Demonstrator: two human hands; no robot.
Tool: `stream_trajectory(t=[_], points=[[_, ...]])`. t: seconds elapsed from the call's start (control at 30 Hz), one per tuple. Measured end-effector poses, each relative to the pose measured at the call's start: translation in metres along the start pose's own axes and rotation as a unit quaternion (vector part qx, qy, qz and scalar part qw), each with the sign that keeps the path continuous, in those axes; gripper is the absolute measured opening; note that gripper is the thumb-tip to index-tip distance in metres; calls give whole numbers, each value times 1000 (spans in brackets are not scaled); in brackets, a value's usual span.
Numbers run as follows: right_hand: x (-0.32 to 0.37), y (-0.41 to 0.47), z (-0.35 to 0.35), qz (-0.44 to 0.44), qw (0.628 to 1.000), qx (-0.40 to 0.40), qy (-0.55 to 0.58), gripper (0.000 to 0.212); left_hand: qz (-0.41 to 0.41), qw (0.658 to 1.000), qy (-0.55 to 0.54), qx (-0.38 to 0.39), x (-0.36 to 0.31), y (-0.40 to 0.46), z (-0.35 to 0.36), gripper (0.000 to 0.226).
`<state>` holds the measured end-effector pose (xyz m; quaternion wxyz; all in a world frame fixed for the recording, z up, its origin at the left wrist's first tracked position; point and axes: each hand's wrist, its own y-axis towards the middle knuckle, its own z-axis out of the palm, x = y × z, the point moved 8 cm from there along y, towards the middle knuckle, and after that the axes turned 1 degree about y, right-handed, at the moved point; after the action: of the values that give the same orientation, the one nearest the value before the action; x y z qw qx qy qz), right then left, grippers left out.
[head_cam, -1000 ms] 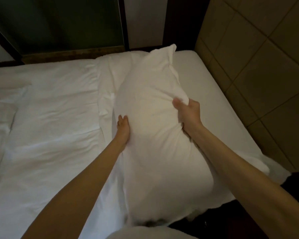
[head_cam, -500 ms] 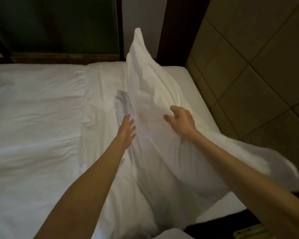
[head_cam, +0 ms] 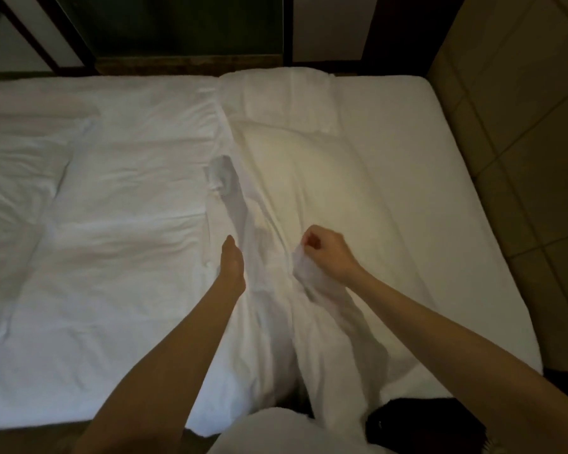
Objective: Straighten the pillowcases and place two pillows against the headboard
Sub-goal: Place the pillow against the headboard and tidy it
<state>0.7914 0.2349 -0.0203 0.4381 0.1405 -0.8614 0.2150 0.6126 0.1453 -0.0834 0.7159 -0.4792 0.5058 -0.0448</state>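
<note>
here the pillow [head_cam: 325, 191] lies flat on the bed [head_cam: 118, 224] near the headboard [head_cam: 518, 132], the right hand [head_cam: 328, 253] pinching a fold of its case, the left hand [head_cam: 232, 262] flat and open alongside; pulling evenly should smooth it.

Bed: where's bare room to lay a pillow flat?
Free: the sheet strip between the pillow and the tiled wall. The left is covered by the rumpled duvet. Crowded at centre, where the left hand and right hand work the pillowcase.
</note>
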Motion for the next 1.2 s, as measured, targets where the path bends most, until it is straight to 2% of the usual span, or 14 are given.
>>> stream_trajectory(t=[0.1, 0.2, 0.33, 0.4, 0.5, 0.57, 0.67, 0.87, 1.03, 1.2], points=[[-12, -2, -41, -22, 992, -118, -24, 8, 27, 990, 97, -94, 6, -3, -2, 56], [-52, 3, -75, 36, 983, -163, -77, 18, 61, 972, 187, -130, 14, -12, 16, 56], [-130, 4, -103, 198, 967, -122, -108, 49, 78, 956, 248, -136, 35, -13, 40, 55], [-166, 0, -106, 271, 958, -81, -51, 69, 66, 943, 287, -154, 47, -9, 38, 55], [-203, -5, -98, 324, 944, -8, 62, 91, 52, 920, 337, -195, 55, -7, 28, 57], [-219, -8, -89, 333, 934, 34, 126, 95, 59, 910, 338, -233, 56, -4, 15, 53], [-233, -5, -77, 314, 932, 69, 167, 88, 65, 901, 345, -253, 55, 6, -11, 46], [-228, 4, -63, 295, 933, 73, 195, 88, 75, 919, 279, -267, 48, 15, -49, 50], [-207, 10, -58, 288, 936, 127, 155, 89, 54, 911, 286, -292, 55, 22, -84, 53], [-199, 32, -65, 306, 934, 70, 172, 94, 64, 903, 325, -272, 60, 34, -89, 55]])
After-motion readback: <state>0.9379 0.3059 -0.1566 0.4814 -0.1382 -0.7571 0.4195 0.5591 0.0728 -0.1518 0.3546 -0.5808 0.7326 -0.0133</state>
